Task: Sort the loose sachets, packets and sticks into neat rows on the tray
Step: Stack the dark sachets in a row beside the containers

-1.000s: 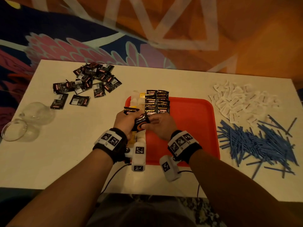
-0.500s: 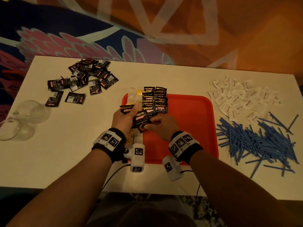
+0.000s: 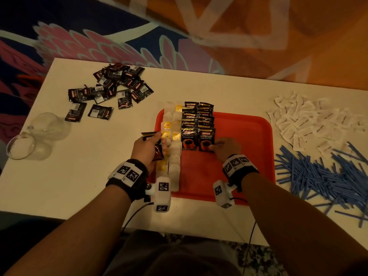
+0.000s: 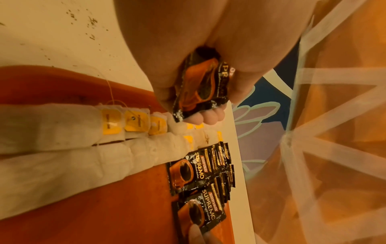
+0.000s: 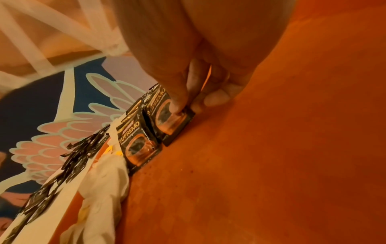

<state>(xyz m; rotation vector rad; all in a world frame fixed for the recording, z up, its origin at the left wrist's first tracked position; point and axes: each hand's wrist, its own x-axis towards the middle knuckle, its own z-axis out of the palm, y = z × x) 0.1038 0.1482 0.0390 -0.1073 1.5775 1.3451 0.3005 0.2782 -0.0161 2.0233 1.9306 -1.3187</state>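
My left hand [image 3: 146,149] clamped on black coffee sachet [image 3: 157,145], "PR" legible, above teabag rows [image 3: 173,156] at red tray [image 3: 249,140] left edge. My right hand [image 3: 227,149] pinching front sachet [image 3: 206,140] of right coffee row, flat on tray; print reads "KOPIKO SUPREMO". Loose black sachets [image 3: 111,88] far-left on tabletop [image 3: 79,176].

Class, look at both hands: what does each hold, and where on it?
Left hand grips coffee sachets round their middle. Right hand pinches the nearest tray sachet at its corner.
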